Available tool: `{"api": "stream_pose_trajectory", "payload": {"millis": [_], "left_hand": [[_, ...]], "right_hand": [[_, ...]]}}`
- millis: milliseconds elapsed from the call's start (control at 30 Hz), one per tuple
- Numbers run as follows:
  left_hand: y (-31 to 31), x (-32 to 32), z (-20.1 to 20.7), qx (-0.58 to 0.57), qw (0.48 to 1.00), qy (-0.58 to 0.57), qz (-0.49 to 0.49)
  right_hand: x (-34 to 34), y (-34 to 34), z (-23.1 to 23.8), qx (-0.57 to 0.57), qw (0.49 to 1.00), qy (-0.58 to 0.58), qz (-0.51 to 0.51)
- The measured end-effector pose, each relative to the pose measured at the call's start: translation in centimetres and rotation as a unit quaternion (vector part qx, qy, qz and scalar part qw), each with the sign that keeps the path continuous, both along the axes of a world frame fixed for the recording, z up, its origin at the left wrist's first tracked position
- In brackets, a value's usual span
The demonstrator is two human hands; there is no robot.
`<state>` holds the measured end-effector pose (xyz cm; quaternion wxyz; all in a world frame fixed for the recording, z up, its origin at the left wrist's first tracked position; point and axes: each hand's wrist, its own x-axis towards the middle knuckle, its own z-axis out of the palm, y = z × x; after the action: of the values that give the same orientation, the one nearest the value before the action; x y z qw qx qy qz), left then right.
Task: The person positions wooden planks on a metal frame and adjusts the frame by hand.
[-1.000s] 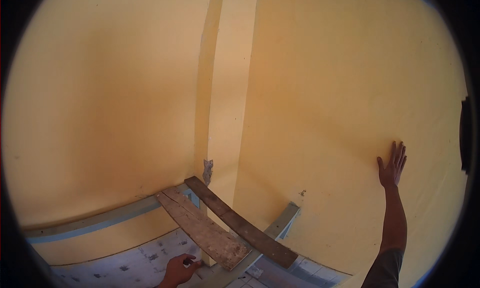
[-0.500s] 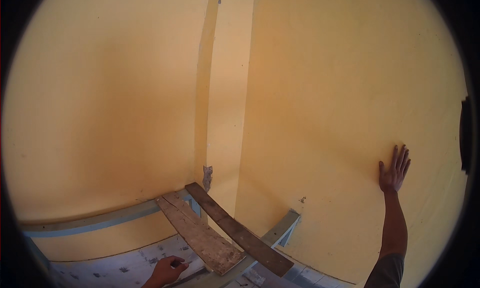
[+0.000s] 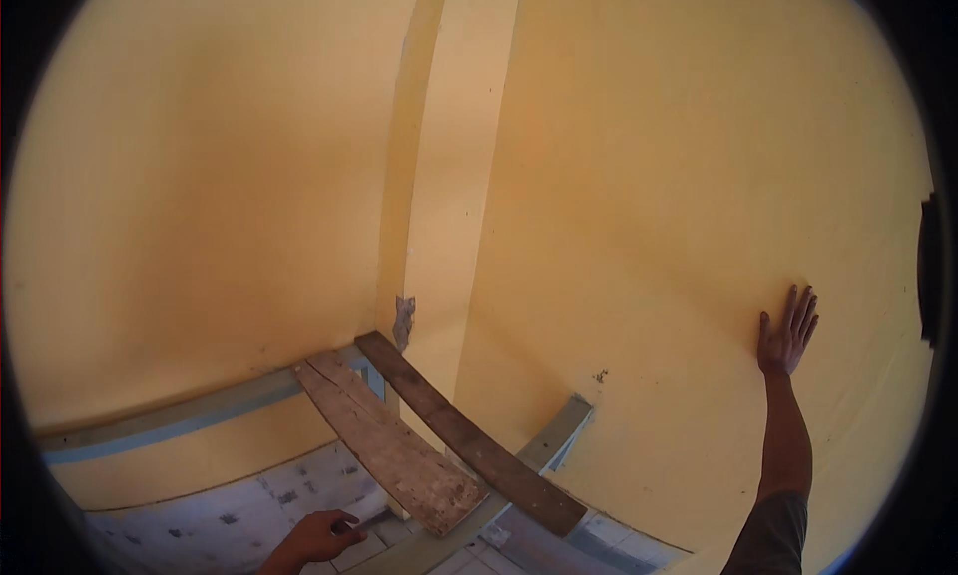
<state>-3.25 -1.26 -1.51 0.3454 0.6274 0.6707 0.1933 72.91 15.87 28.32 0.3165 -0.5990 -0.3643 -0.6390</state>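
Observation:
My right hand (image 3: pixel 786 343) lies flat against the yellow wall (image 3: pixel 639 206) on the right, its fingers stretched out and pointing up. Low in the view, my left hand (image 3: pixel 321 537) has its fingers curled closed. A small dark bit shows between thumb and fingers, perhaps with a thin flat end, too small to name. Beyond this hand, a wide worn wooden plank (image 3: pixel 394 440) and a narrower dark brown plank (image 3: pixel 469 430) lie side by side across a grey-blue frame (image 3: pixel 180 425).
A pale pillar strip (image 3: pixel 449 176) runs up the corner between the walls, with a chipped grey patch (image 3: pixel 403 320) low on its edge. Another frame bar (image 3: pixel 561 430) meets the right wall. Below lies a pale tiled floor (image 3: pixel 239 500) with dark smudges.
The view has shifted slightly, so planks and corner sit a little higher and further left. My left hand has turned somewhat, its fingers still closed. My right hand stays on the wall.

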Motion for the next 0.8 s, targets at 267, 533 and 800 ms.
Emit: {"api": "stream_pose_trajectory", "payload": {"millis": [267,533,800], "left_hand": [[-0.5,0.9,1.9,-0.009,1.0,-0.016,0.0],[-0.2,1.8,2.9,0.017,0.999,-0.038,0.021],[0.5,1.9,3.1,0.038,0.998,-0.02,0.035]], "right_hand": [[0.1,0.2,-0.4,-0.036,0.999,0.007,-0.029],[-0.2,-0.8,-1.5,-0.072,0.996,-0.051,-0.008],[0.0,-0.7,-1.5,-0.061,0.997,-0.039,0.007]]}}
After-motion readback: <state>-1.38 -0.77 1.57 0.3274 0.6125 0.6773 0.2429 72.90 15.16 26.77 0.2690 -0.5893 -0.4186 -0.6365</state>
